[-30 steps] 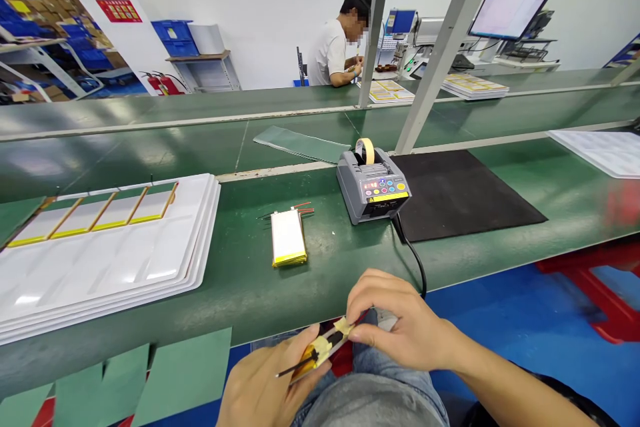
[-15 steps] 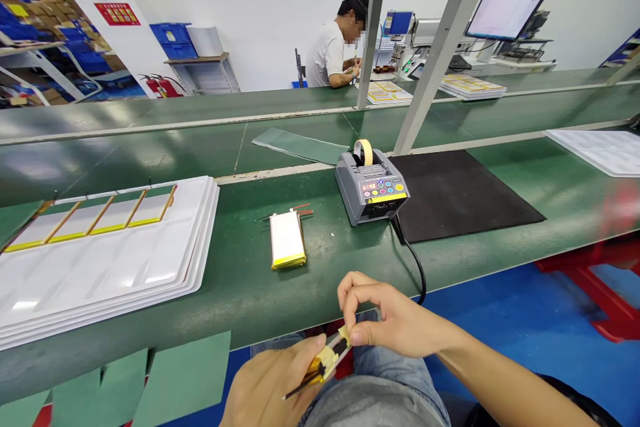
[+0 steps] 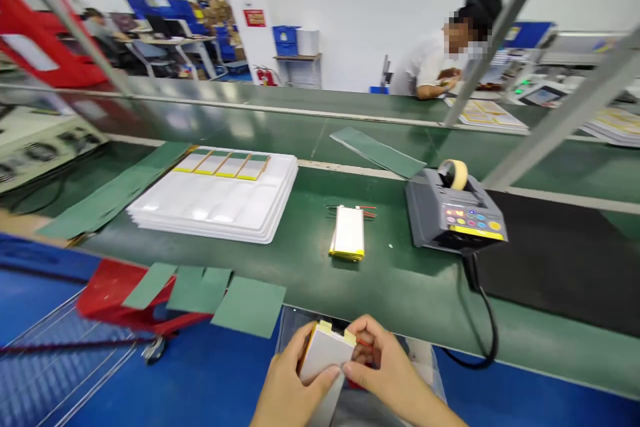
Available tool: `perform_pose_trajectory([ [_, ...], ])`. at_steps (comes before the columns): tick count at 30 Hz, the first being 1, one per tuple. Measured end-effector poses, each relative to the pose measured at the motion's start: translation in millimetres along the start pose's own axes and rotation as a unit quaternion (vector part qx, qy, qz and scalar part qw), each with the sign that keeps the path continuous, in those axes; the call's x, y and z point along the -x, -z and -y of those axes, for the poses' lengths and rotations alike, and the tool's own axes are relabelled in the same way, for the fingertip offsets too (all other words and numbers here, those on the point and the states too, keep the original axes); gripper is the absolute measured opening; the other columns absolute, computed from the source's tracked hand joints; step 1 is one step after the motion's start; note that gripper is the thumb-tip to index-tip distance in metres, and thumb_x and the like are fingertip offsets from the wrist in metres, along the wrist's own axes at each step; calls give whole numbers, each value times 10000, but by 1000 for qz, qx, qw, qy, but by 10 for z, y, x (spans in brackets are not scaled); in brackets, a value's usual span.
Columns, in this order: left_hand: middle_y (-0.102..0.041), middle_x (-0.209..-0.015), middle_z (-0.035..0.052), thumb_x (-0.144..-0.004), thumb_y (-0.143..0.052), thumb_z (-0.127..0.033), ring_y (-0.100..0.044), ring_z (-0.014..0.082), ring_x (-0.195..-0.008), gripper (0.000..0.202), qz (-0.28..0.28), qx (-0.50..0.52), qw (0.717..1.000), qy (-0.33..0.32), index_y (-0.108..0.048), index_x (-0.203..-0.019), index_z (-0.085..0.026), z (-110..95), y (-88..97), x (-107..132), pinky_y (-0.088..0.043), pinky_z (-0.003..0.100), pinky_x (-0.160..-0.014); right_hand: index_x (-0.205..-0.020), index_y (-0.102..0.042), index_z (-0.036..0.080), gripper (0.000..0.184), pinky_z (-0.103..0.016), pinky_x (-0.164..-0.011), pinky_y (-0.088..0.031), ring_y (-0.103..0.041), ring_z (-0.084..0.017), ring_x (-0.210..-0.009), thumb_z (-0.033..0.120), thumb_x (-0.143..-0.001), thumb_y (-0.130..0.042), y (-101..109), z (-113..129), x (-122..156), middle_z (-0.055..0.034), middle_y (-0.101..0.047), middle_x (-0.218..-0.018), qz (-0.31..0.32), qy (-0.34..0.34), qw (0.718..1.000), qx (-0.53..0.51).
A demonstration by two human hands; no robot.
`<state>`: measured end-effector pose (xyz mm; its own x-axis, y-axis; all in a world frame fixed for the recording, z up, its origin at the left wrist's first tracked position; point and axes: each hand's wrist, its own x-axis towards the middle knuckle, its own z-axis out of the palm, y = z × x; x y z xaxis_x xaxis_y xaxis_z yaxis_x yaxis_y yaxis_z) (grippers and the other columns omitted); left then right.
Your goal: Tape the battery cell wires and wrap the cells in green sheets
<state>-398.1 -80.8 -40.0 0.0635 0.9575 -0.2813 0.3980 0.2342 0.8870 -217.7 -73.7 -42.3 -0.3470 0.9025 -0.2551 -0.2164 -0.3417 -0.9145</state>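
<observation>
Both my hands hold a flat silver battery pouch cell (image 3: 324,355) with a yellow-taped top edge, low in the view in front of the bench edge. My left hand (image 3: 287,383) grips its left side with fingers wrapped round it. My right hand (image 3: 383,370) pinches its right end, where red and black wires show. A second pouch cell (image 3: 348,233) with red and black leads lies on the green bench. A grey tape dispenser (image 3: 453,215) carrying a yellow tape roll stands to the right of it.
A stack of white trays (image 3: 220,197) holding several cells sits on the bench at left. Green sheets (image 3: 210,290) hang over the front edge. A black mat (image 3: 560,253) lies at right. Metal frame posts (image 3: 550,127) rise behind. A person (image 3: 440,57) works at the far bench.
My view has swung to the left. The cell in my hands has turned from edge-on to flat face up, and my right hand now pinches its right end.
</observation>
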Motion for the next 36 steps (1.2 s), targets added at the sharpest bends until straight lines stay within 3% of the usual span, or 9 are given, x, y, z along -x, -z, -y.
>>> perform_pose_trajectory([
  [2, -699, -986, 95, -693, -669, -461, -647, 246, -873, 535, 53, 81, 995, 19, -527, -1117, -169, 221, 93, 78, -498, 318, -767, -873, -517, 171, 406, -183, -527, -352, -466, -69, -549, 327, -638, -809, -97, -302, -112, 39, -577, -693, 47, -48, 997, -27],
  [5, -696, -920, 96, -670, -679, -555, -646, 204, -750, 621, 136, 211, 964, 86, -512, -1105, -145, 522, 249, 182, -489, 270, -631, -879, -550, 139, 521, -210, -509, -403, -501, -91, -519, 417, -550, -842, -277, -665, -300, 20, -584, -649, 73, -132, 988, -45],
  [8, -697, -859, 73, -645, -728, -531, -615, 148, -624, 685, 115, 279, 941, 156, -475, -1150, -143, 680, 429, 202, -432, 212, -522, -860, -566, 129, 581, -235, -523, -440, -533, -110, -523, 441, -472, -866, -470, -807, -501, 11, -597, -632, 70, -175, 980, -70],
  [11, -693, -868, 60, -666, -737, -479, -615, 135, -638, 610, 65, 278, 944, 164, -510, -1118, -139, 697, 624, 119, -433, 197, -544, -891, -579, 132, 584, -246, -602, -459, -568, -119, -596, 415, -471, -871, -618, -766, -698, -5, -626, -692, 74, -171, 979, -87],
  [17, -690, -887, 62, -634, -756, -476, -622, 158, -666, 571, 37, 255, 953, 160, -569, -1045, -125, 711, 875, -85, -442, 214, -551, -931, -603, 129, 592, -252, -637, -442, -574, -121, -603, 335, -452, -883, -751, -625, -917, 0, -631, -692, 82, -161, 977, -109],
  [30, -685, -936, 85, -679, -723, -475, -623, 191, -750, 550, 43, 223, 961, 155, -557, -1056, -111, 706, 965, -128, -463, 256, -632, -851, -605, 114, 442, -211, -574, -466, -596, -121, -624, 499, -669, -720, -868, -522, -910, -39, -625, -712, 35, -153, 980, -119],
  [36, -683, -943, 76, -680, -726, -461, -616, 191, -761, 512, 59, 224, 960, 160, -563, -1036, -130, 686, 1002, -142, -464, 249, -638, -802, -586, 113, 502, -188, -485, -450, -582, -121, -569, 549, -614, -749, -949, -577, -926, -25, -612, -648, -16, -151, 984, -90],
])
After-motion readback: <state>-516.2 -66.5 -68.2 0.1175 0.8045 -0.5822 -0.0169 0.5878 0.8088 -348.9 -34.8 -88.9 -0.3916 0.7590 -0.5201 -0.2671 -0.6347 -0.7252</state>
